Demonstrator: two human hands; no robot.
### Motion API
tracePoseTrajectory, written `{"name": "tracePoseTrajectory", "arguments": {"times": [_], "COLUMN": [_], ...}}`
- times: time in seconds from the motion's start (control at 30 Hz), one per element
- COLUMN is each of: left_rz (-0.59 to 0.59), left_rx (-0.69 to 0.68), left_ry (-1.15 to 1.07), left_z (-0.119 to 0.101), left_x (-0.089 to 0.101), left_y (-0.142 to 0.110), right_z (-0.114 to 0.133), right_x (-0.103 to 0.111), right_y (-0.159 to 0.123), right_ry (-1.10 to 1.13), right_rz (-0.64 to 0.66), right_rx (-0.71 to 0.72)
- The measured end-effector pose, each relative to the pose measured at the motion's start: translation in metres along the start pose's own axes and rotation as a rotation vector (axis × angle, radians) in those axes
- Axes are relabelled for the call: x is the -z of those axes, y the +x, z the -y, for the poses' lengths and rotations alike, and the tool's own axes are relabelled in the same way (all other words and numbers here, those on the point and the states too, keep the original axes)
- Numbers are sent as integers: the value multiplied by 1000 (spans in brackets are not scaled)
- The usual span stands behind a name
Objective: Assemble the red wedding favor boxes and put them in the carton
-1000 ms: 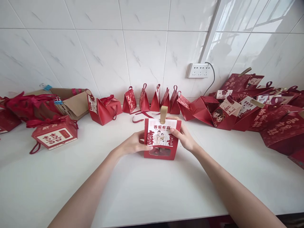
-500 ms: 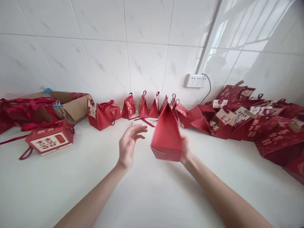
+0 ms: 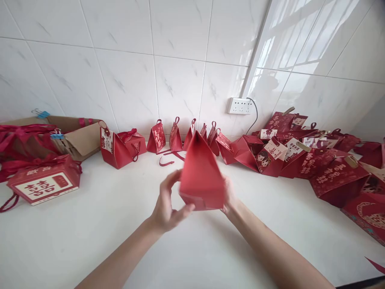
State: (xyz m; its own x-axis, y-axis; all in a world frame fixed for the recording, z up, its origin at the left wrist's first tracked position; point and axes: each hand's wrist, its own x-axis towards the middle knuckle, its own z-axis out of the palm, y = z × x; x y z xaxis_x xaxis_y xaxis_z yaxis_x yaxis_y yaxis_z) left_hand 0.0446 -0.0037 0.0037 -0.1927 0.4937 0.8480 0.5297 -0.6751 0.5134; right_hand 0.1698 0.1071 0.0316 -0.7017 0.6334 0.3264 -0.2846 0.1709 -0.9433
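From my end, the white worktop (image 3: 90,249) spreads widest, its front edge showing only at the lower right. A heap of red boxes (image 3: 337,176) crowds its right side; a cardboard box (image 3: 81,140) stands at the back left. Nearer on the left lies a labelled red box (image 3: 45,182). I hold the peaked red box (image 3: 201,176) at mid-worktop, with broad white room on both sides and in front. My right hand (image 3: 230,196) grips its right side, fingers partly hidden; my left hand (image 3: 168,204) curves half open around its lower left corner, grip uncertain. Small boxes (image 3: 176,139) line the back edge, ribbon strips (image 3: 176,154) just before them.
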Motion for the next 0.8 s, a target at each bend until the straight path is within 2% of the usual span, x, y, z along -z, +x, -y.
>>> {"name": "tracePoseTrajectory", "arguments": {"times": [0.07,0.13,0.2,0.3,0.47,0.67,0.8], "left_rz": [-135,-216,-258,-289,-228,-294,-374], "left_rx": [202,408,538,650,881,984,920], "left_ry": [-92,-218,-335,-494,-654,-591,-649], "left_z": [0,1,2,4,-1,-5,-3], "left_x": [2,4,6,7,3,1,3], "left_y": [4,10,15,20,24,26,25], "right_z": [-3,-1,3,8,11,16,13], "right_x": [1,2,1,-3,-9,-12,-13], "right_y": [5,7,6,1,-5,-9,-9], "right_ry": [204,437,550,517,406,399,358], "right_rz": [19,23,16,20,22,122,77], "right_rx": [-140,-271,-309,-279,-306,-285,-257]}}
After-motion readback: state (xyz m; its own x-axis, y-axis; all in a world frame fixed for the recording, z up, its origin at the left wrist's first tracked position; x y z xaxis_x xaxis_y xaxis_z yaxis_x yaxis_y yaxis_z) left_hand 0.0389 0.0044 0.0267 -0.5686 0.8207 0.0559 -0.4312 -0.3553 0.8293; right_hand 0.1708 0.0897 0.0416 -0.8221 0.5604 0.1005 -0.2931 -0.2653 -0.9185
